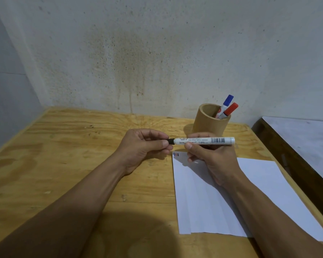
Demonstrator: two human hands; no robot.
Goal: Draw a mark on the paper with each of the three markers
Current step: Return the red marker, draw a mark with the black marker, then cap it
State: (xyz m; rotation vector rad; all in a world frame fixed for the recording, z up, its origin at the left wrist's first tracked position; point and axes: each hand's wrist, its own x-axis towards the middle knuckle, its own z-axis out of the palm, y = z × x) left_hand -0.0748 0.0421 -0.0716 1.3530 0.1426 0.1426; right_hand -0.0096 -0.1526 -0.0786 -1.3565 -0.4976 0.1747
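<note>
My right hand (211,159) grips a white-barrelled marker (203,140) that lies level above the paper's far left corner. My left hand (144,146) pinches the marker's black cap (171,141) at its left end; whether the cap is fully seated I cannot tell. The white paper (231,202) lies on the wooden table at the right, with three short marks (176,154), blue, red and black, at its far left corner. A blue-capped marker (227,101) and a red-capped marker (231,108) stand in the round wooden cup (209,123) behind my hands.
The plywood table (63,155) ends at a stained wall behind the cup. To the right, past the table's edge, stands a dark piece of furniture with a pale top (306,138).
</note>
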